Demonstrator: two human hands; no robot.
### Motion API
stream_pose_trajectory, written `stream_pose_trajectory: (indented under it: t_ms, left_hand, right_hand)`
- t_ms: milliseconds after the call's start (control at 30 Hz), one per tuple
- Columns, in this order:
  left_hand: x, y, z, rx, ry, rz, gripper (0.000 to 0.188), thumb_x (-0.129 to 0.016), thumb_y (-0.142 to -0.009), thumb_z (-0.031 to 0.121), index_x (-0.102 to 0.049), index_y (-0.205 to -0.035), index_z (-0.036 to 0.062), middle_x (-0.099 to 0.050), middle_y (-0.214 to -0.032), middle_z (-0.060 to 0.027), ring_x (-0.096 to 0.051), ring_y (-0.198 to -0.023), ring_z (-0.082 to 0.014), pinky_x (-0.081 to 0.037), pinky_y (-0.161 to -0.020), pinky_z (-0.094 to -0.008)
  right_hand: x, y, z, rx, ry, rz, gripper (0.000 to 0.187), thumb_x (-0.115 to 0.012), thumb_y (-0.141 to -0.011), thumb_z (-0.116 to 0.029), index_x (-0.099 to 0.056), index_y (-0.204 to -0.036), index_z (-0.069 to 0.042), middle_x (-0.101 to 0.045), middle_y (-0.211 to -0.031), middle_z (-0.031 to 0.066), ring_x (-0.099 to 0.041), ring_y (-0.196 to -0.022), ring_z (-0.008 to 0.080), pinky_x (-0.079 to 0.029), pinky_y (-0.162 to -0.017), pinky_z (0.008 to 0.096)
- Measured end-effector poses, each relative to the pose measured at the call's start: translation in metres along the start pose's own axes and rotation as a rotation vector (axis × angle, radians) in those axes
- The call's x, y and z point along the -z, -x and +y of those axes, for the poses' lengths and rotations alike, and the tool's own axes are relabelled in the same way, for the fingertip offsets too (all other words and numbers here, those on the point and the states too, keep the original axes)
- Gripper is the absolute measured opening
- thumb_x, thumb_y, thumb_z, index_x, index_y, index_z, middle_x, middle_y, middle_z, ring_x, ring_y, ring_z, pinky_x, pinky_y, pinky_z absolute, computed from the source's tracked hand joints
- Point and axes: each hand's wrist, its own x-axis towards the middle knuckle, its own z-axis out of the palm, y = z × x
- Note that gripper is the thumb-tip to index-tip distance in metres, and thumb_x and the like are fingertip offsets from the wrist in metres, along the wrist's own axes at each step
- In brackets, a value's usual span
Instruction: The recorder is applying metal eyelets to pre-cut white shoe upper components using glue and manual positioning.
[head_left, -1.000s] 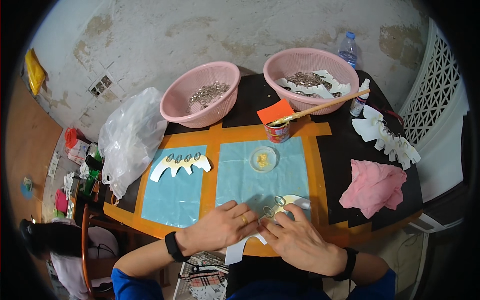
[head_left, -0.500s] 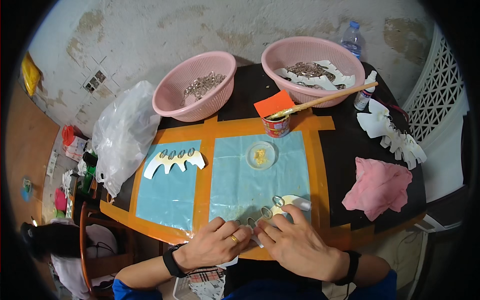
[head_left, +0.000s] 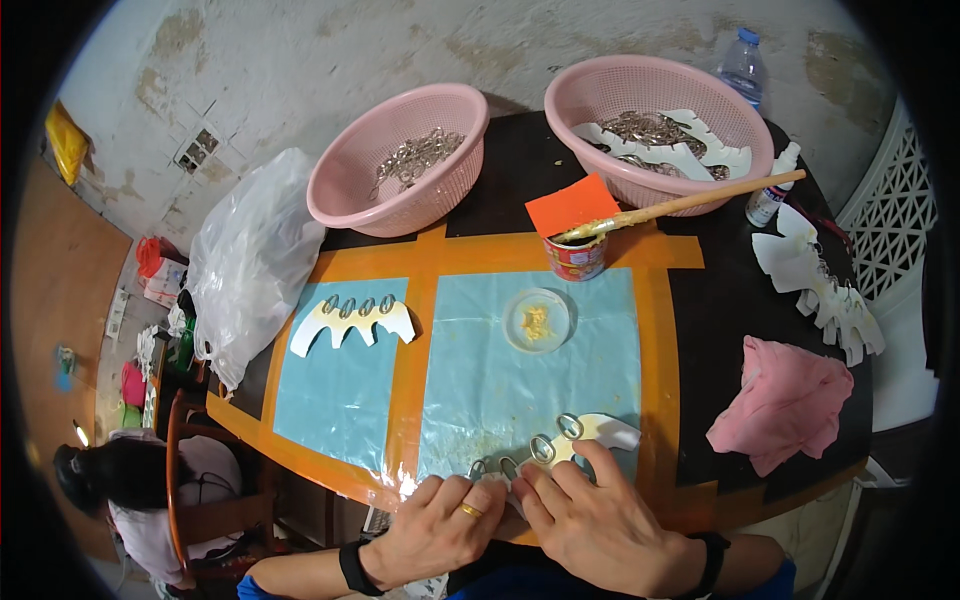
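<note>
At the table's front edge lies a white curved piece with cut-out tabs and a yellowish band, several oval metal rings set along it. My left hand has its fingers closed in a pinch on the near end of this piece. Beside it, my right hand pinches the same stretch, its fingertips almost touching the left ones. One metal ring stands just above the fingertips. What lies under the fingers is hidden. A similar white piece with rings rests on the left blue sheet.
A clear dish of yellow paste sits on the blue sheet. Behind it, a wooden stick lies across a red tin. Two pink baskets hold metal rings. A pink cloth lies right; a person sits left.
The view has shifted slightly, so the table's things sit a little differently in the picture. Both hands keep their pinch on the white piece at the front edge.
</note>
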Motion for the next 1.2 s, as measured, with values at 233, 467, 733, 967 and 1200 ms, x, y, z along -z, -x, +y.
stream_pose_trajectory:
  t_ms: [233, 467, 733, 967, 1200]
  left_hand:
    - [-0.012, 0.005, 0.006, 0.121, 0.033, 0.004, 0.030, -0.070, -0.080, 0.015, -0.075, -0.108, 0.0045, -0.057, -0.101, -0.0019, -0.058, -0.084, -0.0148, -0.044, -0.065, -0.0285]
    - [-0.009, 0.003, 0.000, 0.149, 0.127, 0.000, 0.040, -0.076, -0.071, 0.015, -0.078, -0.110, 0.0077, -0.057, -0.098, 0.0003, -0.058, -0.080, -0.0152, -0.047, -0.065, -0.0294]
    - [-0.006, 0.000, 0.001, 0.140, 0.085, -0.028, 0.042, -0.080, -0.068, 0.016, -0.077, -0.109, 0.0083, -0.060, -0.094, 0.0014, -0.058, -0.080, -0.0150, -0.046, -0.066, -0.0301]
    - [-0.008, 0.007, 0.011, 0.180, 0.071, 0.004, 0.041, -0.084, -0.077, 0.022, -0.075, -0.114, 0.0062, -0.060, -0.092, 0.0003, -0.057, -0.080, -0.0164, -0.046, -0.067, -0.0294]
    - [-0.013, 0.021, 0.012, 0.259, 0.130, 0.095, 0.044, -0.081, -0.080, 0.022, -0.073, -0.121, 0.0084, -0.059, -0.095, -0.0017, -0.056, -0.085, -0.0188, -0.046, -0.070, -0.0306]
  right_hand:
    - [0.000, -0.001, 0.000, 0.013, 0.011, -0.055, 0.035, -0.058, -0.090, -0.015, -0.070, -0.116, 0.005, -0.069, -0.118, 0.0150, -0.061, -0.109, 0.0229, -0.035, -0.117, 0.0508]
    - [0.004, -0.001, -0.001, 0.001, 0.029, -0.040, 0.035, -0.057, -0.090, -0.014, -0.070, -0.116, 0.005, -0.069, -0.122, 0.0164, -0.062, -0.107, 0.0229, -0.036, -0.117, 0.0520]
    - [0.001, -0.002, -0.002, -0.002, 0.025, -0.059, 0.036, -0.059, -0.090, -0.015, -0.069, -0.118, 0.006, -0.069, -0.124, 0.0165, -0.062, -0.108, 0.0237, -0.036, -0.116, 0.0530]
    - [-0.003, 0.000, -0.003, -0.016, 0.002, -0.033, 0.042, -0.064, -0.091, -0.024, -0.069, -0.121, 0.005, -0.068, -0.128, 0.0148, -0.061, -0.112, 0.0250, -0.034, -0.117, 0.0535]
    - [0.007, -0.005, 0.008, 0.084, -0.030, 0.012, 0.039, -0.070, -0.085, -0.015, -0.074, -0.121, -0.002, -0.073, -0.116, 0.0072, -0.060, -0.093, 0.0219, -0.042, -0.103, 0.0503]
